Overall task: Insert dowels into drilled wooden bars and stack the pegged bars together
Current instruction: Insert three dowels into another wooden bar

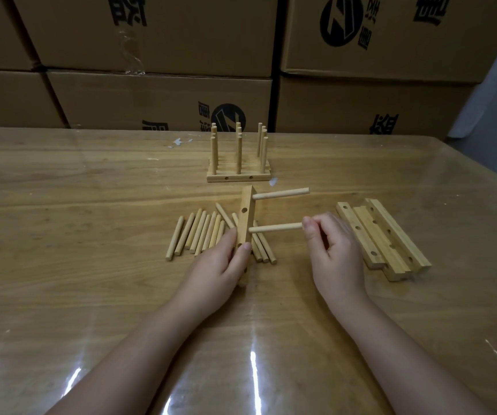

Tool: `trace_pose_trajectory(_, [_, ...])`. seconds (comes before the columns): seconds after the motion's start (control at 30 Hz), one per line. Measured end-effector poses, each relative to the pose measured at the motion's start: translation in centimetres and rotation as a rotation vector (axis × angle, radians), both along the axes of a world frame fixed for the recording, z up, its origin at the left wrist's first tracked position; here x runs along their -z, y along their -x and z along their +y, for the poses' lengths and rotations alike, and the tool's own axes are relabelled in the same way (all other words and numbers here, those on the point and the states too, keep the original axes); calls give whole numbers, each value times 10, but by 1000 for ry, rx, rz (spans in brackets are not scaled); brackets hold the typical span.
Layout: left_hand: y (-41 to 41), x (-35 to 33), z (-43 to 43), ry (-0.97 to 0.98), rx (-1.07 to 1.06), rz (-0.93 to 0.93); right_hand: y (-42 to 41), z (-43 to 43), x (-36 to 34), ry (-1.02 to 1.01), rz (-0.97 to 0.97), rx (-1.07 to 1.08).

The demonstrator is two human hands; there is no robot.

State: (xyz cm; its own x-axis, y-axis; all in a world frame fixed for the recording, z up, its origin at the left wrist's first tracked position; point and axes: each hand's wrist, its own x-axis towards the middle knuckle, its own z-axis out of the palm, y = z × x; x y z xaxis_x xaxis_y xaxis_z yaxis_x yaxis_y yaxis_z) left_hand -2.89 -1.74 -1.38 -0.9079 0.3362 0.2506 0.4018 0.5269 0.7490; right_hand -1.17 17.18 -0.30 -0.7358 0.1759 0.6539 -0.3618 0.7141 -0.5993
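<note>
The left hand (220, 265) grips a bar (246, 214), stood on end over the loose dowels (199, 235) on the surface (91, 205); the right hand (334, 247) pinches the tip of a dowel (274, 228) going into the bar's side; another dowel (283, 193) sticks out higher up; I think this one needs a straight push, then a fresh dowel.
</note>
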Motion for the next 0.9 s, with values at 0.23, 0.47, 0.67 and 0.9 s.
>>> trace_pose_trajectory(0.23, [-2, -1, -1, 26, -12, -20, 1, -1, 0, 13, -3, -10])
trace_pose_trajectory(0.47, [-2, -11, -2, -265, 1, -255, -5, -10, 3, 208, 7, -119])
trace_pose_trajectory(0.67, [-4, -21, -1, -406, -20, -310, 3, -8, 9, -50, -361, -158])
trace_pose_trajectory(0.9, [4, -17, -4, -534, -160, -358, 2, -11, 8, -298, -459, -168])
